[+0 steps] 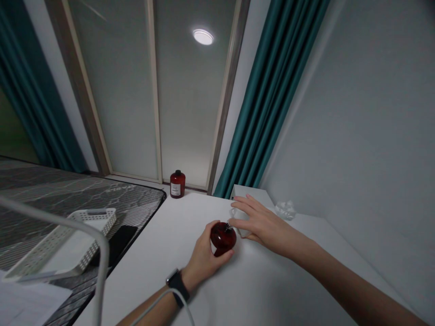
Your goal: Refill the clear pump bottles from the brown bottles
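Observation:
My left hand, wearing a dark wristwatch, is wrapped around a dark red, glossy bottle above the white table. The bottle is tilted, and its neck shows a small shiny fitting that I cannot make out clearly. Beside that neck is my right hand, its fingers spread apart. One fingertip is at the neck, and I cannot tell whether it touches. Behind the right fingers stands a white box, partly hidden by the hand.
A second red bottle with a white label and black cap stands at the table's far edge. Crumpled clear plastic lies near the wall. Leftward, a white perforated basket and a black flat object rest on a dark patterned surface; a pale curved tube crosses in front.

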The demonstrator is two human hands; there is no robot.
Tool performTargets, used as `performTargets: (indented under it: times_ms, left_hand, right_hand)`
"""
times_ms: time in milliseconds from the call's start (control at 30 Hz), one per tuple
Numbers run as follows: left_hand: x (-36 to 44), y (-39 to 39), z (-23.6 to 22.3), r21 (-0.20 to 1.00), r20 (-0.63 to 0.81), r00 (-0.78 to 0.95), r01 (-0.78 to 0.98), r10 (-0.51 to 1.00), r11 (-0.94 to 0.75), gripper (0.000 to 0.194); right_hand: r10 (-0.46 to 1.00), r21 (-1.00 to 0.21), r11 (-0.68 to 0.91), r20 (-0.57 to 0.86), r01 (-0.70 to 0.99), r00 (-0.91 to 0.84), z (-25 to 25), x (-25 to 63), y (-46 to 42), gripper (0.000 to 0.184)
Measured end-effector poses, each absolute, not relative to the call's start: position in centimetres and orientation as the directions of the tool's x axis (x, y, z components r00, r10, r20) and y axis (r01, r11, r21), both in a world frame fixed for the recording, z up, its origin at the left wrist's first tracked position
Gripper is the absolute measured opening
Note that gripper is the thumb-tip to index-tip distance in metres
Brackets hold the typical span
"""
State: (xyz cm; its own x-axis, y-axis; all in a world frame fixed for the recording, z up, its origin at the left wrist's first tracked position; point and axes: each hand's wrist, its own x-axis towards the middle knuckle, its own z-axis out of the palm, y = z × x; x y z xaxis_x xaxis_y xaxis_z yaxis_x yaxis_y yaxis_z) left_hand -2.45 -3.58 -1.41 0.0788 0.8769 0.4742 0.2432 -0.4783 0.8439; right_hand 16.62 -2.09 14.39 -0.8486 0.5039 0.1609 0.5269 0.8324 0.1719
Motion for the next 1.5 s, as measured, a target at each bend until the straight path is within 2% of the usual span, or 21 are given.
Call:
performTargets:
  times_ms: [733, 1500]
  left_hand:
    - [-2.44, -3.55, -1.3, 0.846, 0.465, 0.086, 0.251, 0.881, -0.471, 0.069]
    - [-2.37, -3.33, -1.57, 0.849, 0.46, 0.101, 0.242, 0.882, -0.47, 0.069]
  right_hand:
    - [0.484, 0.24, 0.827, 0.155, 0.508, -0.861, 14.47, 16.46, -2.0, 0.05]
    - [0.459, 0.254, 0.837, 0.155, 0.484, -0.875, 14.68, 16.35, -2.0, 0.044]
